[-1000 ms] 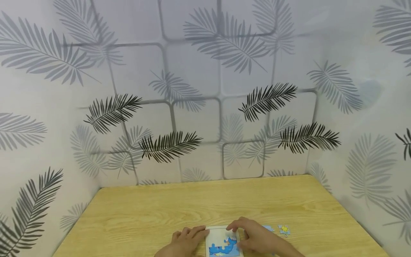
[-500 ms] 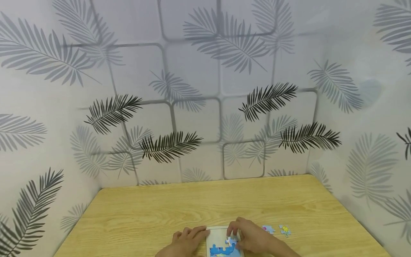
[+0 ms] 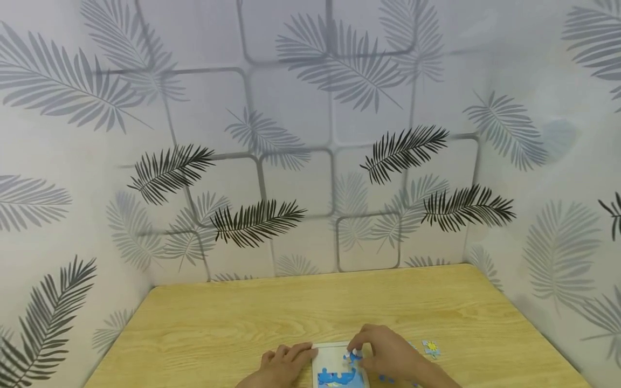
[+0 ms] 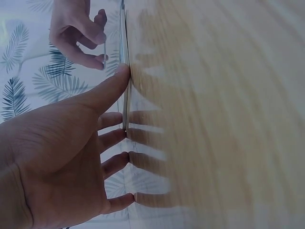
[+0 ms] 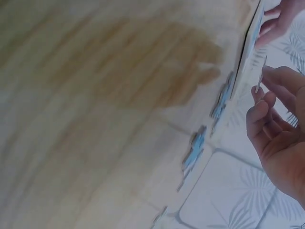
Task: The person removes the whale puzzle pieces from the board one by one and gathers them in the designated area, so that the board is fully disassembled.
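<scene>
My right hand (image 3: 388, 351) pinches a small blue and white jigsaw piece (image 3: 352, 357) between thumb and fingers, over the right part of a white-rimmed puzzle tray (image 3: 335, 344). The right wrist view shows this jigsaw piece (image 5: 260, 76) edge-on, held apart from the tray. Blue joined pieces (image 3: 336, 378) lie in the tray's lower part, and its upper part shows pale backing. My left hand (image 3: 281, 366) lies at the tray's left side, fingertips on its edge. In the left wrist view the left hand (image 4: 62, 157) has spread fingers, the thumb touching the tray edge.
A loose piece with a yellow sun (image 3: 430, 347) lies on the wooden table (image 3: 233, 312) right of the tray. More loose blue pieces (image 5: 193, 152) lie near my right hand, partly hidden by it. A leaf-patterned wall covering (image 3: 291, 188) stands behind the table.
My right hand's fingers have drawn together on the jigsaw piece and moved slightly; the piece has risen and turned over the tray. The left hand stays at the tray's edge.
</scene>
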A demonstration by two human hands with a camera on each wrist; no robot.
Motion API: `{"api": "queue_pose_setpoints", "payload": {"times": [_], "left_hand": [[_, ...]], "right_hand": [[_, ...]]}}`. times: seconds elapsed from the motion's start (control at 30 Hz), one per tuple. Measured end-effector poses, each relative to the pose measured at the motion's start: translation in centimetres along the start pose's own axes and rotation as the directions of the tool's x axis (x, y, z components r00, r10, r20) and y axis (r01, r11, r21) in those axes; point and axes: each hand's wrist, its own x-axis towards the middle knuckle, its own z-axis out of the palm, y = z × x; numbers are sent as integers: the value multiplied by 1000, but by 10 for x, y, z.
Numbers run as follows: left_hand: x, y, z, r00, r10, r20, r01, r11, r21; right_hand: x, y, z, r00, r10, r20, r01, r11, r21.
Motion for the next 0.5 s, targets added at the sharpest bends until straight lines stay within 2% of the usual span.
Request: {"api": "queue_pose_setpoints", "payload": {"times": [0.07,0.23,0.5], "left_hand": [[0,-1,0,1000,2,-2,-2,1000,-7],[-2,-2,1,999,45,-14,-45,999,-25],[-2,-6,3,998,54,-15,-55,998,-41]], "right_hand": [[-3,4,-6,999,-39,-13,39,997,67],[-20,19,-22,980,-189,-65,194,978,80],[-55,50,-45,980,-175,-95,179,984,28]]}}
